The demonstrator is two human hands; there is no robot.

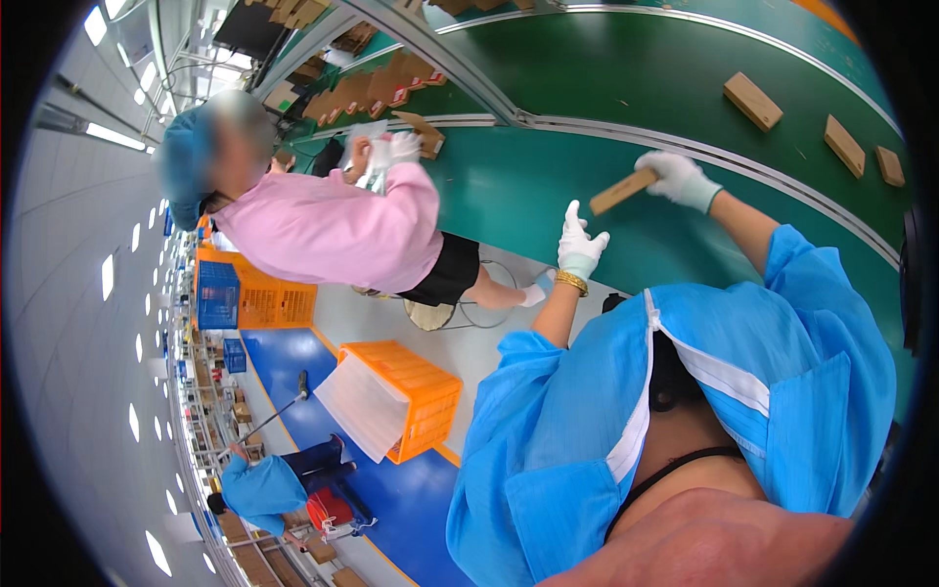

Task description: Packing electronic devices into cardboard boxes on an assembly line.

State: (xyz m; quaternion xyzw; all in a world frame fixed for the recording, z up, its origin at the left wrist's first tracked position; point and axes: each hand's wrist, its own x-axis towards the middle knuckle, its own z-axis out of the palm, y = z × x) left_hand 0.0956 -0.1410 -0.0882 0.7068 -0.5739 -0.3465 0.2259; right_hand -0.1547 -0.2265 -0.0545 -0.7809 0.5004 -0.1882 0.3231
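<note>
My right hand [682, 181], in a white glove, grips one end of a slim brown cardboard box [620, 193] over the green work surface [655, 256]. To the left of that box is my left hand [579, 243], also white-gloved, with a gold bracelet at the wrist. Its fingers are spread, nothing is in them, and the fingertips stay just apart from the box. Beyond my right hand, several similar brown boxes lie on the dark green belt: a larger one [753, 101], a narrow one [844, 146] and a small one [889, 166].
A metal rail [626, 130] separates the work surface from the belt. On the left a co-worker in a pink top [333, 220] handles clear plastic, close to a row of brown boxes [377, 88]. An orange crate [430, 401] stands on the floor; farther off, another person [262, 489] in blue holds a pole.
</note>
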